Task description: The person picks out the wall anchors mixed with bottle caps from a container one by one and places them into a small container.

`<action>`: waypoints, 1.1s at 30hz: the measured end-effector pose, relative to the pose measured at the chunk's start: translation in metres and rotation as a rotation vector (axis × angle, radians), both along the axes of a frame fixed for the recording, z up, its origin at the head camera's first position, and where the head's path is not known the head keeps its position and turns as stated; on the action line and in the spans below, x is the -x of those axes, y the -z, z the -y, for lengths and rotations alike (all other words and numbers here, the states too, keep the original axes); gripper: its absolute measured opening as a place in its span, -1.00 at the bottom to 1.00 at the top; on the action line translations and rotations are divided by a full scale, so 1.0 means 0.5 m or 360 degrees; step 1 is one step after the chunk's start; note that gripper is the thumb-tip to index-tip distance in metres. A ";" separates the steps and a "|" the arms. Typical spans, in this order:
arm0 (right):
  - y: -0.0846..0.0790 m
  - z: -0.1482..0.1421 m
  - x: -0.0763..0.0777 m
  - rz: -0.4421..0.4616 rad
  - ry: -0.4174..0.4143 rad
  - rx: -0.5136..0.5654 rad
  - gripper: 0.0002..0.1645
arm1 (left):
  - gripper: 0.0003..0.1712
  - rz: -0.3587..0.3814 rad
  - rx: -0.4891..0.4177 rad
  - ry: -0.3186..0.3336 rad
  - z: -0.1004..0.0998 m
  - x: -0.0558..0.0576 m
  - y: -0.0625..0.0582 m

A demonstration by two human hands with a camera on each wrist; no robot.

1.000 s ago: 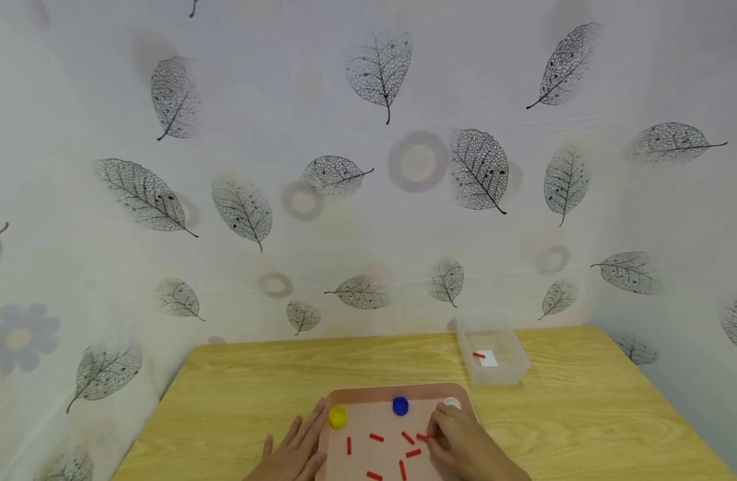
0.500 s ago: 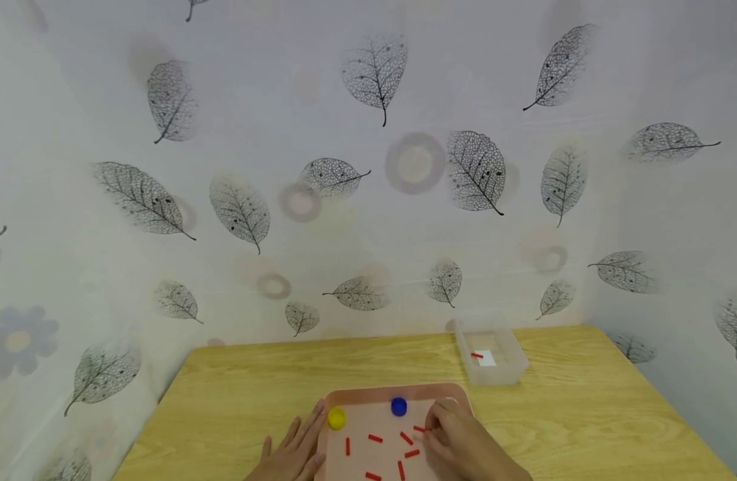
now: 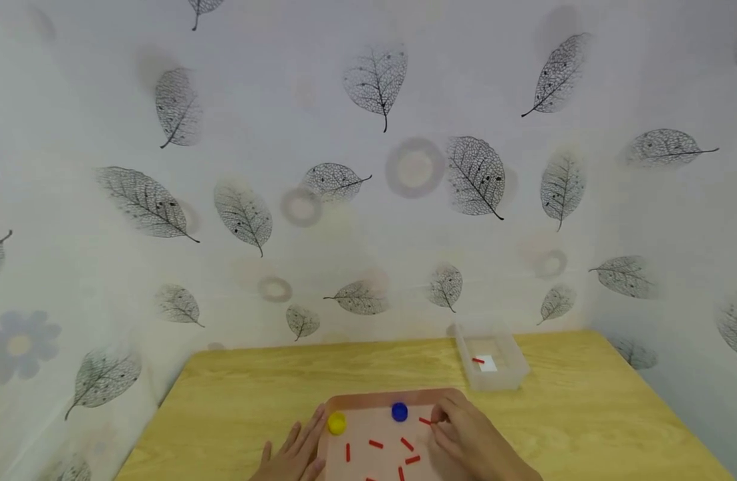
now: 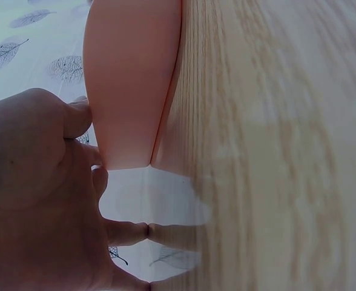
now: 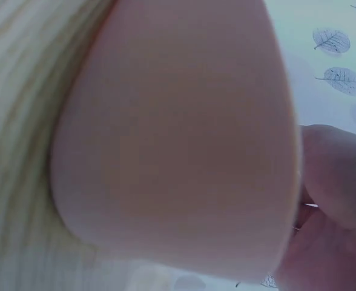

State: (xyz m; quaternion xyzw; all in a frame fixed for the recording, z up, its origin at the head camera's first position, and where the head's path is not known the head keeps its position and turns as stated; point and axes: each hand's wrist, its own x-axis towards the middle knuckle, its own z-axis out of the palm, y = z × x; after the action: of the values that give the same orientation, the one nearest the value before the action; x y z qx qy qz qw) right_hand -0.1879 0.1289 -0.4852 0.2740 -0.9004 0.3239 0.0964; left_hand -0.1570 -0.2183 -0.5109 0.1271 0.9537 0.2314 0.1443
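In the head view, my right hand [image 3: 476, 437] is over the right side of a pink tray [image 3: 392, 399], pinching a short red stick [image 3: 425, 421] that points out to the left. Several similar sticks, such as one red stick [image 3: 347, 452], lie scattered on the tray floor. A yellow round cap [image 3: 337, 423] sits in the back left corner, and a blue round cap [image 3: 399, 411] stands near the back wall. My left hand [image 3: 290, 455], fingers extended, rests against the tray's left side. In the right wrist view the tray wall [image 5: 172, 145] hides the fingertips.
Behind the tray to the right stands a clear plastic box [image 3: 494, 379] holding a red stick [image 3: 478, 361] and a small white piece [image 3: 487, 363]. The wooden table [image 3: 242, 374] meets a leaf-patterned wall covering [image 3: 344, 234] at the back.
My right hand has lifted the pinched red stick from among the others and shifted it toward the back right. The white cap seen earlier is now hidden by that hand. The left hand stays put.
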 end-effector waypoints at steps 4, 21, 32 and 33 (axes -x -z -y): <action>-0.011 -0.006 0.005 0.0066 0.0074 0.0009 -0.79 | -0.24 -0.0050 0.0004 -0.0021 -0.002 0.003 0.008; -0.054 -0.078 0.077 -0.0384 0.0182 0.0157 -0.70 | -0.22 -0.0068 0.0033 -0.0026 -0.006 -0.012 -0.003; -0.059 -0.127 0.115 -0.0496 0.0295 0.0177 -0.72 | -0.24 -0.0005 -0.0043 -0.0001 0.003 -0.008 0.001; -0.059 -0.131 0.117 -0.0498 0.0315 0.0177 -0.71 | -0.24 -0.0003 -0.0038 -0.0003 0.003 -0.008 0.001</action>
State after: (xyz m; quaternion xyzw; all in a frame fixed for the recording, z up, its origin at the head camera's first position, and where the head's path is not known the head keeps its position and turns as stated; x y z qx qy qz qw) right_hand -0.2464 0.1944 -0.4557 0.2253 -0.8778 0.3154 0.2816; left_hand -0.1529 -0.2196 -0.5115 0.1281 0.9512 0.2427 0.1415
